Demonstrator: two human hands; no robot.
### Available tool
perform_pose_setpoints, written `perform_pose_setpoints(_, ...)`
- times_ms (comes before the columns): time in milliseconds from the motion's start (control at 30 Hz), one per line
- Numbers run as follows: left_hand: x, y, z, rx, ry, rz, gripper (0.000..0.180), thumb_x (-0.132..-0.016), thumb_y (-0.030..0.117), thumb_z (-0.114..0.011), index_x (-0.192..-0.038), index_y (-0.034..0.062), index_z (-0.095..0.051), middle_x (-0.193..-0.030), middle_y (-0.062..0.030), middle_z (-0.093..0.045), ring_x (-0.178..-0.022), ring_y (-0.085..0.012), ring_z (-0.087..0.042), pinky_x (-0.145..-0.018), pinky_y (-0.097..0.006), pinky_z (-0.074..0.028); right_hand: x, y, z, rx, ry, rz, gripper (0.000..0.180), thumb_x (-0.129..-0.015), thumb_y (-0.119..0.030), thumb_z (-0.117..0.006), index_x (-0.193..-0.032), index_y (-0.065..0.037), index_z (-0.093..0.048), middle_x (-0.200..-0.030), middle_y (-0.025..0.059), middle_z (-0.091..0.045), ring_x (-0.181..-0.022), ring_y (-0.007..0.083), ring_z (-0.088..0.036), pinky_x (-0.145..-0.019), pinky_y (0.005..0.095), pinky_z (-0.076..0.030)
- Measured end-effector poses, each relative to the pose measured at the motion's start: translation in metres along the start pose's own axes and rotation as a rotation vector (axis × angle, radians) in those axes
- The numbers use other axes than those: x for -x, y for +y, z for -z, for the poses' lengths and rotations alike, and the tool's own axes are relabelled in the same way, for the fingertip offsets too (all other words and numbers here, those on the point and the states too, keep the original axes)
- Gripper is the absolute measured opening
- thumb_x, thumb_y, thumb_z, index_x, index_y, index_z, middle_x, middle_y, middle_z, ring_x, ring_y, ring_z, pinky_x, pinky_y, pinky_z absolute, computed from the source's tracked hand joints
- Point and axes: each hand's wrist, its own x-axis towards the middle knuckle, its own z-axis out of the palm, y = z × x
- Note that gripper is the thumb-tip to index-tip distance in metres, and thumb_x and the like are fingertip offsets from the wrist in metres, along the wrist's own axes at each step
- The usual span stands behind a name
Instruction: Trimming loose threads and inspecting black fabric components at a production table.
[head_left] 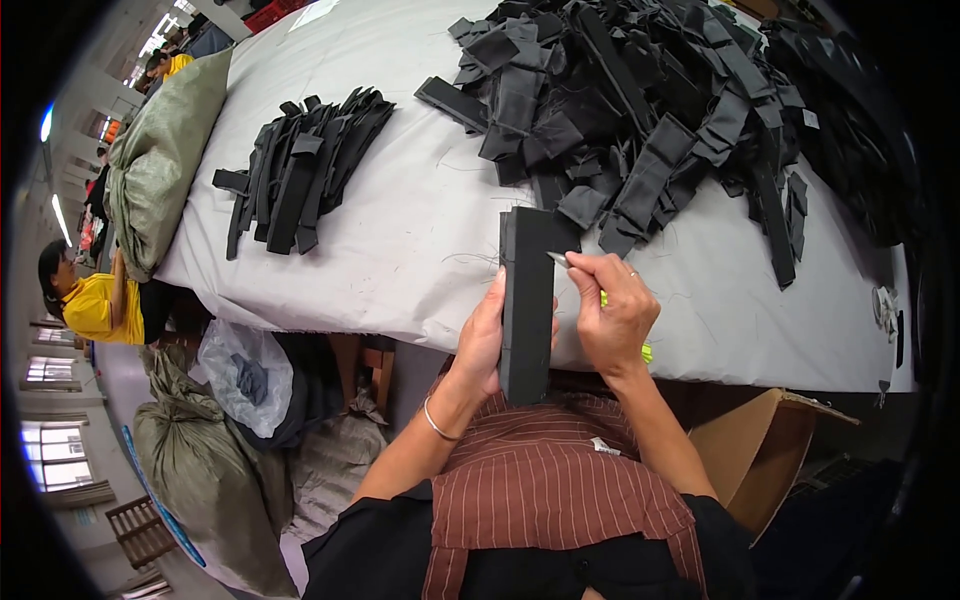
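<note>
Trimming a black strap over the desk edge

The left hand [482,340] gripped the black strap [526,300] upright, steadying it above the desk [400,250]; the right hand [612,312] closed its fingers on small snips [560,260] at the strap's edge, the big pile [650,110] beyond.

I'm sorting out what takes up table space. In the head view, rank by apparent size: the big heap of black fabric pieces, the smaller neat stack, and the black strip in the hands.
1. Big heap of black fabric pieces, largest.
2. Smaller neat stack.
3. Black strip; nearer the camera, so it looks enlarged.
</note>
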Motion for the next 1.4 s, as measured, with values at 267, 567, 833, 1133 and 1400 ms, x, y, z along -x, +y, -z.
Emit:
perform_pose_setpoints(267, 0.0, -0.002, 0.006, 0.055, 0.011, 0.008, 0.041, -0.101, 0.043, -0.037, -0.104, 0.0053, -0.052, -0.091, -0.0089, -0.056, -0.071, -0.017, -0.055, -0.058, -0.029, -0.049, -0.005, 0.014, 0.011, -0.402, -0.036, -0.388, 0.012, -0.087, -0.009, -0.065, -0.097, -0.005, -0.067, -0.077, 0.0028, -0.066, -0.064, 0.0091, -0.055, -0.059, 0.0233, -0.043)
perform_pose_setpoints(567, 0.003, -0.002, 0.007, 0.049, -0.102, 0.058, 0.042, -0.099, 0.045, -0.039, -0.102, 0.0045, -0.051, -0.089, -0.0085, -0.055, -0.069, -0.0164, -0.053, -0.055, -0.029, -0.049, -0.015, 0.016, 0.004, -0.501, -0.104, -0.433, 0.015, -0.087, -0.011, -0.065, -0.101, -0.006, -0.067, -0.08, 0.0033, -0.066, -0.065, 0.0106, -0.056, -0.062, 0.024, -0.045)
perform_pose_setpoints(833, 0.003, -0.003, 0.007, 0.041, -0.081, 0.089, 0.047, -0.1, 0.045, -0.036, -0.102, 0.002, -0.053, -0.088, -0.0092, -0.057, -0.067, -0.0166, -0.055, -0.054, -0.029, -0.051, -0.017, 0.011, 0.007, -0.159, -0.06, -0.239, 0.012, -0.084, -0.012, -0.066, -0.095, -0.009, -0.067, -0.082, 0.0058, -0.067, -0.068, 0.0199, -0.063, -0.061, 0.0281, -0.047)
perform_pose_setpoints(1133, -0.006, -0.001, 0.016, -0.121, -0.079, 0.172, 0.039, -0.101, 0.038, -0.037, -0.105, 0.0029, -0.052, -0.083, -0.01, -0.06, -0.063, -0.0171, -0.061, -0.054, -0.03, -0.053, -0.011, 0.022, -0.001, -0.391, -0.08, -0.329, 0.007, -0.083, -0.008, -0.068, -0.088, -0.005, -0.064, -0.069, 0.0065, -0.063, -0.06, 0.0149, -0.059, -0.057, 0.026, -0.045)
perform_pose_setpoints(1400, -0.001, 0.026, 0.009, -0.491, -0.09, 0.238, 0.042, -0.098, 0.034, -0.045, -0.124, 0.0008, -0.045, -0.092, -0.0138, -0.062, -0.072, -0.0177, -0.065, -0.052, -0.028, -0.056, -0.027, 0.01, 0.017, -0.4, -0.507, -0.114, 0.036, -0.074, -0.005, -0.071, -0.109, -0.008, -0.064, -0.089, 0.0061, -0.061, -0.081, 0.0198, -0.061, -0.075, 0.0303, -0.049)
